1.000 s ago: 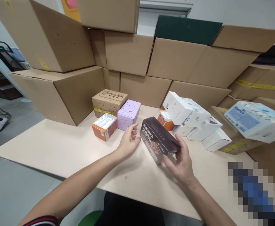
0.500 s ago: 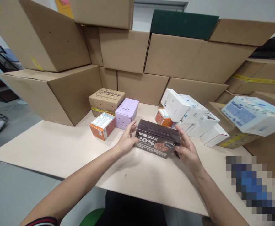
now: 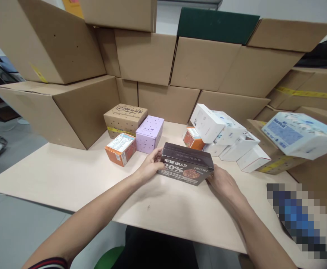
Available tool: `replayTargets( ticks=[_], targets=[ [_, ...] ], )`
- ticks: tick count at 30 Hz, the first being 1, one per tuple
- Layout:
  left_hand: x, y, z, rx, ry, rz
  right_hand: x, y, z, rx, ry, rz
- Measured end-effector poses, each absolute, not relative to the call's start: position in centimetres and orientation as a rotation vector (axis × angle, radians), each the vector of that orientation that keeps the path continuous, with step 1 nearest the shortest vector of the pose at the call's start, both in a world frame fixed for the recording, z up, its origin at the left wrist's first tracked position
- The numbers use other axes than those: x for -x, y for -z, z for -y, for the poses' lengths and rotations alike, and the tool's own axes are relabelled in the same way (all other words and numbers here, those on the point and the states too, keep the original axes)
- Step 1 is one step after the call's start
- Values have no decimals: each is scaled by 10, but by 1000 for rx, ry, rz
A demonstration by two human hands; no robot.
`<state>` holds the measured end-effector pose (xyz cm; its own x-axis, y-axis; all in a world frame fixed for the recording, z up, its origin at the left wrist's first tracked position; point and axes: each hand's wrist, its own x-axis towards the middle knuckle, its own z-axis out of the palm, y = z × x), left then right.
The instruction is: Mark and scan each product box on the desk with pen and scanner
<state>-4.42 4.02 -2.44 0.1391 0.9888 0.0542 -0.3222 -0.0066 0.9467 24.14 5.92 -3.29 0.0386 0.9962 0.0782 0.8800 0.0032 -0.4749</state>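
Between my hands is a dark brown food box (image 3: 184,166) with white lettering and a round picture of food on its front. My left hand (image 3: 152,164) grips its left end, the thumb on the front face. At the right end, my right hand (image 3: 222,183) holds the lower corner, with its fingers mostly hidden behind the box. Behind and left of the box stand a small orange box (image 3: 121,149), a purple spotted box (image 3: 150,133) and a brown printed carton (image 3: 125,119). Another orange box (image 3: 193,138) sits behind it, beside stacked white boxes (image 3: 208,123).
Large cardboard boxes (image 3: 152,56) form a wall along the back of the table (image 3: 68,179), and more stand at the left (image 3: 76,112). A tissue pack (image 3: 300,134) rests on a carton at the right. A blurred-out object (image 3: 300,220) lies at the right front.
My right hand has shifted from the right side of the box to lower and behind its right corner. The left hand keeps its hold, its fingers now closer round the end.
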Motion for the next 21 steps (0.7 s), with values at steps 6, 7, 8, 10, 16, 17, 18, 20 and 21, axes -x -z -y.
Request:
replayTargets(
  ticks=[6,7,8,10,16,17,18,20,21],
  targets=[
    [49,29,-44,-1156,-1234,-835,-245,13,-59,1548,-617,1332],
    [49,30,-44,-1174,-1230,-835,-244,8,-56,1372,-649,1192],
    [49,31,-44,-1182,-1230,-840,-243,3,-53,1195,-669,1075],
    [48,31,-44,-1172,-1232,-870,-240,-7,-43,910,-681,936],
    [40,30,-41,-993,-1216,-976,-217,-11,-19,684,-762,1012],
    [39,30,-40,-954,-1196,-969,-211,-7,-17,715,-759,1046],
    [37,31,-40,-927,-1173,-952,-205,-3,-15,762,-753,1081],
    [35,31,-39,-924,-1138,-909,-194,7,-11,889,-727,1163],
    [35,32,-39,-941,-1131,-890,-190,12,-10,959,-719,1213]
  ],
)
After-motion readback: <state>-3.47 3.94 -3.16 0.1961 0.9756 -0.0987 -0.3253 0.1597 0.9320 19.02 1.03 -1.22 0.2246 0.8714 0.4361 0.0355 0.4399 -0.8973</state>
